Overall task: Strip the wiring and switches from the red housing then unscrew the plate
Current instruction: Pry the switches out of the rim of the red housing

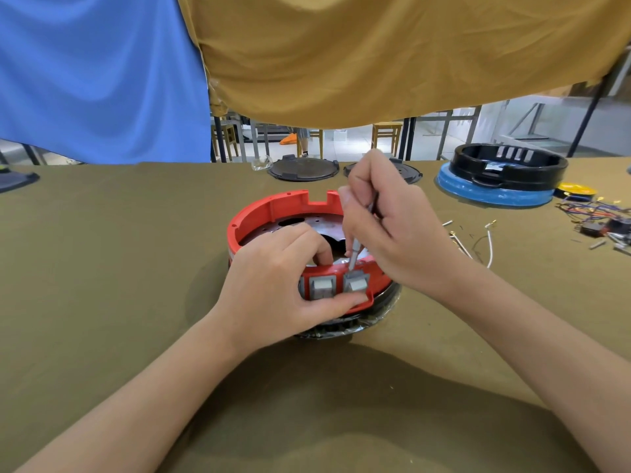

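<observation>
Red plastic, moulded into a round ring-shaped housing (pixel 269 208), sat at the centre of the frame on the olive cloth-covered worktop (pixel 102 268), resting on a black ribbed base (pixel 375 312). Inside it lay a dull round metal plate (pixel 307 223) with holes. Two grey rocker switches sat in the housing's near wall: one (pixel 322 286) beside the left hand, the other (pixel 356 285) just right of it.

The left hand (pixel 280 285) gripped that near wall, its fingers curled over the rim into the housing and its thumb pressed along the lower edge beneath the switches. The right hand (pixel 386 227) was closed round a slim grey metal tool (pixel 355 250) (its kind could not be told), held upright with the tip at the top of the right switch.

Right of centre lay loose white wires (pixel 490 244). At the right edge lay a tangle of coloured wiring (pixel 594 213). In the upper right stood a black ring-shaped housing (pixel 508 165) on a blue round base (pixel 495 194). Two dark round lids (pixel 304 169) lay at the far edge.
</observation>
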{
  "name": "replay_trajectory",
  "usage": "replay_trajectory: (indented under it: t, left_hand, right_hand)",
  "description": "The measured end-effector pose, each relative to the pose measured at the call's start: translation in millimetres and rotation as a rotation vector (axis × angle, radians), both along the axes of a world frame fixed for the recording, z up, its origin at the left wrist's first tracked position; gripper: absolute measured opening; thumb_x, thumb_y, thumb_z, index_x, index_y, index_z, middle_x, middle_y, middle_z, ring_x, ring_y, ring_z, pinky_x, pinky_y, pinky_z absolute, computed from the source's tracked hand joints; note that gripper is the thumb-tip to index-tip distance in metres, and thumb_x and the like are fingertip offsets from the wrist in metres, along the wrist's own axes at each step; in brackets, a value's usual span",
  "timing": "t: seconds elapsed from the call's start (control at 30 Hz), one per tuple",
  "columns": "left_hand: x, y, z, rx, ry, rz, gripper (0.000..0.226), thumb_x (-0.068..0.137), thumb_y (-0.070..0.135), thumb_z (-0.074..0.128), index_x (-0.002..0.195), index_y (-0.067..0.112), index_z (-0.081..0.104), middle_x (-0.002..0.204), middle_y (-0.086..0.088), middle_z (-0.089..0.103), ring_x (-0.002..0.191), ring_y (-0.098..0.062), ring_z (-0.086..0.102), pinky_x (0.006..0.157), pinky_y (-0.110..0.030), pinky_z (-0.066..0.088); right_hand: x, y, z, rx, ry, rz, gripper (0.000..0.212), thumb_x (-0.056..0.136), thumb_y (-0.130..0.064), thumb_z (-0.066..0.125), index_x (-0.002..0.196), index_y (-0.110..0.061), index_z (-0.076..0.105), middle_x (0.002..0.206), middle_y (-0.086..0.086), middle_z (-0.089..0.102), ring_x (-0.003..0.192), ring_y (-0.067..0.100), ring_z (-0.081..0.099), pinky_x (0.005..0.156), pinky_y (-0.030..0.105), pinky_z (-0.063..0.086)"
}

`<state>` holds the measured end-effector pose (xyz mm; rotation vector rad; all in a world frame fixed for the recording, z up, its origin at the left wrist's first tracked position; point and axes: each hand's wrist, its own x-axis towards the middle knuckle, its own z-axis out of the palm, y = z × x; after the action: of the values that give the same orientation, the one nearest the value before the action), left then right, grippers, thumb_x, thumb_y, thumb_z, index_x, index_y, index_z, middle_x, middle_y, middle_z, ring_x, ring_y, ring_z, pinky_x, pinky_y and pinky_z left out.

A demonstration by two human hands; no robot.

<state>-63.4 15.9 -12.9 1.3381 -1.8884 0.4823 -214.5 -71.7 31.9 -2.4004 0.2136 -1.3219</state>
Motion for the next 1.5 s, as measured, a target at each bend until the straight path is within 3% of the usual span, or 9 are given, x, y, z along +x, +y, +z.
replay_trajectory:
  t: [0.2,0.53,0.7,0.83,1.0,1.1,1.27,1.37,1.5]
  left_hand:
    - [1.3,0.4,-0.4,0.019,0.005,-0.003,0.054,0.079,0.066,0.065,0.086,0.013,0.065,0.083,0.006,0.065,0.072,-0.010,0.060,0.065,-0.033,0.052]
    - [1.1,0.1,-0.5,0.003,0.018,-0.010,0.053,0.078,0.065,0.068,0.089,0.014,0.068,0.089,0.010,0.068,0.079,-0.002,0.059,0.076,-0.019,0.050]
    - [0.4,-1.3,-1.1,-0.023,0.023,-0.005,0.049,0.076,0.063,0.071,0.080,0.015,0.061,0.080,0.010,0.062,0.071,-0.002,0.050,0.068,-0.016,0.042]
    - [0.4,-0.5,-0.5,-0.016,0.011,-0.002,0.048,0.077,0.063,0.070,0.078,0.016,0.059,0.076,0.011,0.058,0.066,-0.002,0.046,0.064,-0.013,0.037]
    - [0.5,-0.2,-0.7,0.000,0.017,-0.016,0.050,0.077,0.065,0.067,0.083,0.016,0.063,0.081,0.010,0.064,0.071,-0.004,0.055,0.069,-0.018,0.046]
    - [1.1,-0.4,-1.2,0.008,0.026,-0.021,0.053,0.078,0.066,0.066,0.086,0.015,0.065,0.084,0.009,0.066,0.075,-0.006,0.060,0.071,-0.024,0.051]
    - [1.0,-1.1,-1.6,0.000,0.027,-0.018,0.051,0.078,0.066,0.068,0.087,0.016,0.065,0.086,0.011,0.065,0.077,-0.001,0.056,0.074,-0.012,0.044]
    - [1.0,-0.8,-1.7,-0.008,0.027,0.001,0.048,0.076,0.066,0.069,0.080,0.018,0.060,0.081,0.016,0.057,0.071,0.001,0.047,0.070,-0.007,0.036]
    - [1.4,-1.0,-1.0,-0.021,0.016,-0.005,0.048,0.077,0.065,0.068,0.078,0.018,0.057,0.074,0.016,0.051,0.063,0.003,0.041,0.064,-0.008,0.032]
  right_hand:
    - [1.3,2.9,0.6,-0.093,0.202,-0.001,0.025,0.102,-0.008,0.044,0.085,-0.022,0.032,0.057,0.000,0.039,0.046,0.018,0.042,0.044,0.026,0.032]
    - [16.6,-5.4,19.0,0.073,0.515,0.064,0.031,0.101,-0.005,0.043,0.078,-0.023,0.030,0.055,-0.010,0.043,0.047,0.009,0.031,0.045,0.020,0.029]
    - [13.0,-5.5,8.1,0.093,0.325,0.020,0.033,0.101,-0.006,0.044,0.078,-0.025,0.030,0.058,-0.006,0.036,0.050,0.013,0.030,0.046,0.027,0.028]
    - [4.1,-4.2,4.6,0.086,0.120,-0.004,0.030,0.103,-0.011,0.042,0.081,-0.027,0.030,0.059,0.014,0.042,0.053,0.039,0.049,0.051,0.050,0.039]
    - [2.7,1.4,2.4,-0.025,0.235,-0.016,0.034,0.103,-0.010,0.044,0.082,-0.032,0.029,0.054,-0.002,0.038,0.044,0.016,0.036,0.043,0.027,0.030]
    - [6.2,0.6,6.9,-0.013,0.326,-0.014,0.036,0.102,-0.008,0.044,0.080,-0.032,0.028,0.051,-0.010,0.038,0.043,0.013,0.032,0.043,0.024,0.027]
    - [15.6,-5.6,13.9,0.068,0.483,0.020,0.033,0.101,-0.007,0.043,0.077,-0.026,0.029,0.051,-0.009,0.043,0.045,0.009,0.030,0.044,0.021,0.028]
    - [13.5,-7.7,7.0,0.113,0.367,0.009,0.032,0.102,-0.008,0.043,0.078,-0.025,0.030,0.060,-0.003,0.039,0.052,0.011,0.029,0.047,0.027,0.029]
    - [-2.3,-17.7,1.5,0.221,0.093,-0.086,0.029,0.101,-0.010,0.042,0.078,-0.024,0.032,0.064,0.003,0.042,0.057,0.035,0.051,0.051,0.045,0.043]
